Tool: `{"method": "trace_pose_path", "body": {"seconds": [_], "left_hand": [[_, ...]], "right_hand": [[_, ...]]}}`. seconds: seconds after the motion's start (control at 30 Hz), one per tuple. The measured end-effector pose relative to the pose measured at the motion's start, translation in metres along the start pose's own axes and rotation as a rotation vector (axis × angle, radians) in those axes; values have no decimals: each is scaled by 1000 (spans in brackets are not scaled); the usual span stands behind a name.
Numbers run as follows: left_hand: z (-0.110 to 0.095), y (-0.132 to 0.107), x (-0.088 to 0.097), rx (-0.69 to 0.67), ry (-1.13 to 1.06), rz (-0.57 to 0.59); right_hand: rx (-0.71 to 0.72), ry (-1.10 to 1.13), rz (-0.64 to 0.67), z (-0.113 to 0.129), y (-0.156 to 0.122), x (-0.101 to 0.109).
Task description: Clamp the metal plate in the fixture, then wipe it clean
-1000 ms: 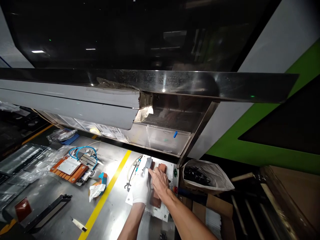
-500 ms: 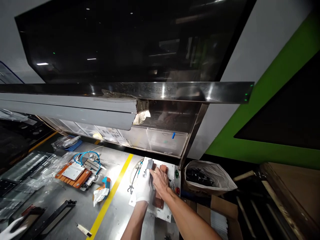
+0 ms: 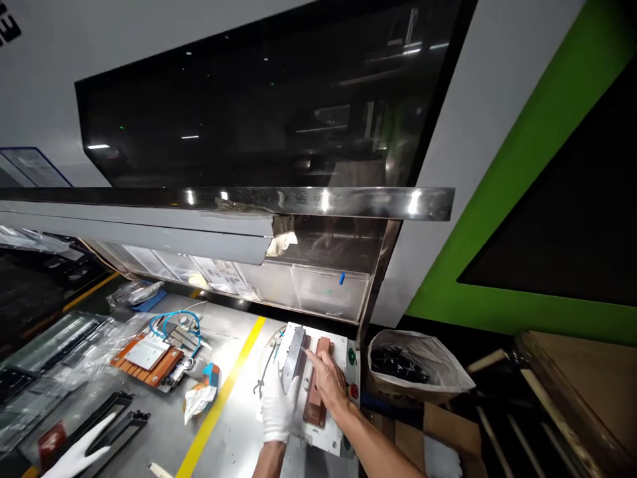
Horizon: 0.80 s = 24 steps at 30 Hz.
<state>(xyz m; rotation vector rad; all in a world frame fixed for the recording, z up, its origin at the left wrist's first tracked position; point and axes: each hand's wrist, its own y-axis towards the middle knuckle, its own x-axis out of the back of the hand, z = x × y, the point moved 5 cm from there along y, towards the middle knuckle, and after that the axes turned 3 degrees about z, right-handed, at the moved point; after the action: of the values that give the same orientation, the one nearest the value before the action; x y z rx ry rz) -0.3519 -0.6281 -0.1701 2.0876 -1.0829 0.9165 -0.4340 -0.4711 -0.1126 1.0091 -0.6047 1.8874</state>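
Note:
A long dark grey bar (image 3: 295, 357) lies along the left side of a white fixture plate (image 3: 338, 435). My left hand (image 3: 277, 405), in a white glove, rests at the bar's lower end, with its thumb on or beside the bar and its fingers stretched along the left side. My bare right hand (image 3: 329, 384) is over the reddish-brown block (image 3: 315, 405) on the right of the plate. Its index finger reaches out toward the bar's right edge; whether it touches is unclear. The other fingers are loosely bent and partly hidden.
A green button (image 3: 352, 357) and red button (image 3: 353, 390) sit at the fixture's right edge. An orange fixture (image 3: 149, 362) with blue tubing stands left of the yellow tape line (image 3: 223, 392). Another person's gloved hand (image 3: 82, 451) is at lower left. A lined bag (image 3: 442, 372) stands right.
My left hand has slid down toward me, uncovering more of the grey bar. My right hand has drawn back slightly to the right. The co-worker's hand has moved further into view.

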Motion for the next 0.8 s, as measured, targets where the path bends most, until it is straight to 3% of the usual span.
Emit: {"method": "trace_pose_path", "body": {"seconds": [0.1,0.23,0.5,0.8], "left_hand": [[22,-27,-9,-52,-20,11],[31,-39,-10,-118,43,18],[19,-33,-9,-69,120,105],[12,-25,-4,-90,36,-1]], "right_hand": [[31,-40,91,12,-16,-12],[82,-138,142,32,-25,-23],[98,-180,155,43,-30,-31],[78,-179,188,45,-23,-25]]}}
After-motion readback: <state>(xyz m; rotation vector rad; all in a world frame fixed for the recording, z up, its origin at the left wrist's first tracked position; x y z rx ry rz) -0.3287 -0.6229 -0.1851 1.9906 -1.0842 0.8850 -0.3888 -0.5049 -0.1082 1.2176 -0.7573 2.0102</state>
